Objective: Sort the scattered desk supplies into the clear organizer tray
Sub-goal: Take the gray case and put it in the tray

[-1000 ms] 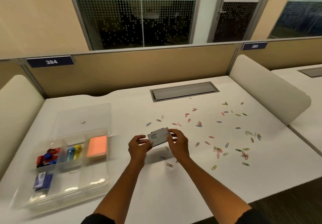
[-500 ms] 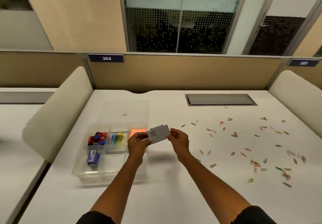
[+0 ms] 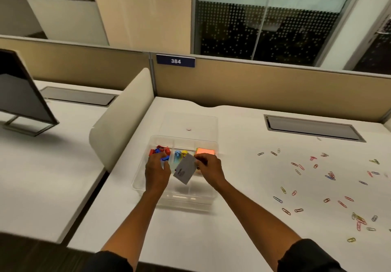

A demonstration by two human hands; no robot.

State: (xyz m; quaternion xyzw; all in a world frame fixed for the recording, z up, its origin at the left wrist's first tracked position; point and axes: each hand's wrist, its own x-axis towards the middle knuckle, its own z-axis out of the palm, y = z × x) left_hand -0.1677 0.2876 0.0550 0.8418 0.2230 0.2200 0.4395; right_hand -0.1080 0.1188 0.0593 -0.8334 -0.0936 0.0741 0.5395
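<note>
Over the tray (image 3: 137, 184), your hands with a grey card (image 3: 185, 171).
Its back compartments hold red and blue clips (image 3: 160, 151), two tubes (image 3: 180, 154) and an orange pad (image 3: 205, 151). Your right hand (image 3: 209, 169) pinches the tilted card's top edge above the tray; your left hand (image 3: 157, 172) hovers beside it, fingers loosely curled, holding nothing. Paperclips (image 3: 330, 175) lie scattered on the desk (image 3: 232, 229).
</note>
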